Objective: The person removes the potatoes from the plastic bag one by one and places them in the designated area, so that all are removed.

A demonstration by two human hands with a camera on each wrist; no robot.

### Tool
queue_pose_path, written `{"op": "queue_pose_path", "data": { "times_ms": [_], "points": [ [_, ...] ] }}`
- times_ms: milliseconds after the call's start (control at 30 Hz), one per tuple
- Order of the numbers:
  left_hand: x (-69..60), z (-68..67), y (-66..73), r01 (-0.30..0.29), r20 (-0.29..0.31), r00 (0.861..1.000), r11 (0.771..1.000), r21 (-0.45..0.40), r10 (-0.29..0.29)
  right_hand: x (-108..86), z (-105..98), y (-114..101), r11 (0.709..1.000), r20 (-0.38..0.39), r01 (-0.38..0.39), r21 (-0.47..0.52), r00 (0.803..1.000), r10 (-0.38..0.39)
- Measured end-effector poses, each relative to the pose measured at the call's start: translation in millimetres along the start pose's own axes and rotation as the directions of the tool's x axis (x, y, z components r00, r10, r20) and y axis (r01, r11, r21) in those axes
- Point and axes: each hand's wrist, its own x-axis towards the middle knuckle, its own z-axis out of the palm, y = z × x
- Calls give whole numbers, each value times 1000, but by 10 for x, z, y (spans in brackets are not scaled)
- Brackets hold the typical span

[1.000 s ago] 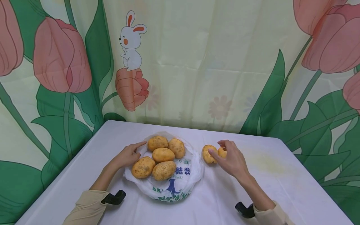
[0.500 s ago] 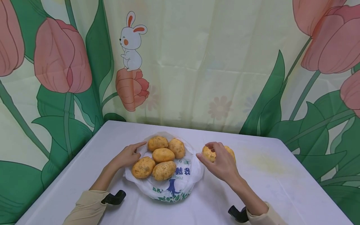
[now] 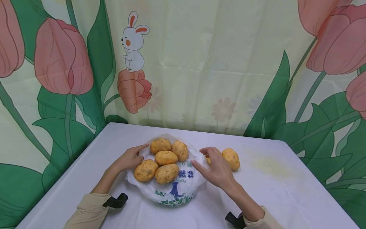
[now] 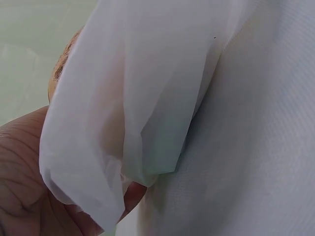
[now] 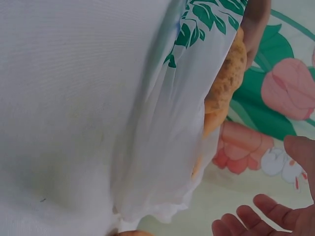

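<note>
Several potatoes (image 3: 166,157) lie on a white plastic bag (image 3: 183,187) with blue and green print. At the bag's left edge, my left hand (image 3: 130,159) grips the plastic with its index finger extended; in the left wrist view, white film (image 4: 98,132) partly covers the fingers. My right hand (image 3: 218,170) hovers by the bag's right edge, fingers apart and holding nothing. It partly hides one loose potato (image 3: 208,160); another loose potato (image 3: 231,159) sits just right of it. The right wrist view shows my right hand's spread fingers (image 5: 275,211) beside the bag (image 5: 167,128).
A white cloth covers the table (image 3: 266,187), with a faint yellowish patch (image 3: 270,165) on its right side. Behind the table hangs a curtain (image 3: 183,79) printed with tulips and a rabbit. Black wrist devices (image 3: 116,201) are on both forearms.
My right hand has moved left across the loose potatoes to the bag's right edge, uncovering the rightmost potato. My left hand and the potatoes on the bag have stayed in place.
</note>
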Motion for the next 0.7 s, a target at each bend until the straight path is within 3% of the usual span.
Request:
{"op": "queue_pose_path", "data": {
  "times_ms": [700],
  "points": [
    [-40, -49, 26, -5, 3, 1000, 1000, 2, 5, -13, 200, -227, 997, 62, 51, 65, 997, -55]
  ]
}}
